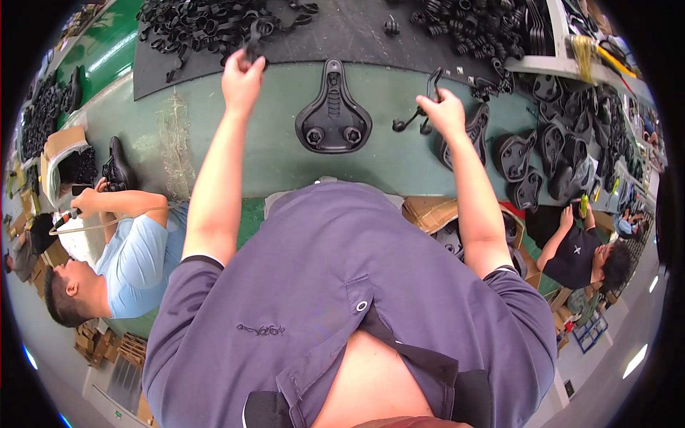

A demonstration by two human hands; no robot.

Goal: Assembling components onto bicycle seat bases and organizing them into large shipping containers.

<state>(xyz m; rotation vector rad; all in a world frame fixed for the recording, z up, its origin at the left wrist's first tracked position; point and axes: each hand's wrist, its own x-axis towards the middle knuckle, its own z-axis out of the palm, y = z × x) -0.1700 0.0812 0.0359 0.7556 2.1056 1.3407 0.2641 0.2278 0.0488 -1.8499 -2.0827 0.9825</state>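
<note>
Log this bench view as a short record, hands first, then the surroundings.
Left hand: pinching a black looped piece
Right hand: gripping a bent black rod frame
Between hands: black saddle, underside up, on green tabletop
Back left: looped-piece pile
Back right: coil-spring pile
Right side: more saddles

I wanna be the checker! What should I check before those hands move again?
1. Bicycle saddle on the green tabletop, underside up: ok.
2. Right hand gripping the bent black rod: ok.
3. Left hand gripping a black looped piece: ok.
4. Looped piece's exact shape: cannot tell, it's blurred.
5. Rod touching that saddle: not ok, they're apart.
6. Pile of black coil springs on the dark mat: ok.
</note>
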